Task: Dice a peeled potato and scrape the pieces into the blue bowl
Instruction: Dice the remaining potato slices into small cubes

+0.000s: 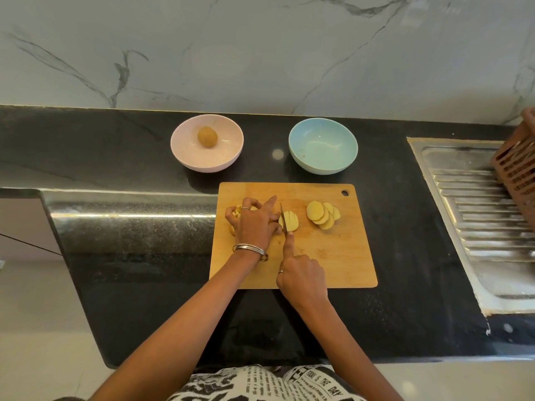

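Note:
On the wooden cutting board [333, 256], my right hand [301, 277] grips a knife [283, 218], forefinger laid along its spine. The blade stands in a stack of potato slices [291, 220] cut into strips. My left hand [254, 224] presses on the left side of that stack, fingers spread, and cut pieces [238, 211] show under its far fingers. A fan of round potato slices [322, 214] lies to the right. The blue bowl [322, 146] stands behind the board, nearly empty.
A pink bowl [207, 147] holding one unpeeled potato [207, 136] sits at the back left. A steel sink drainboard [477, 209] and a brown slatted basket [518, 166] are at the right. The black counter [130, 235] ends at a corner on the left.

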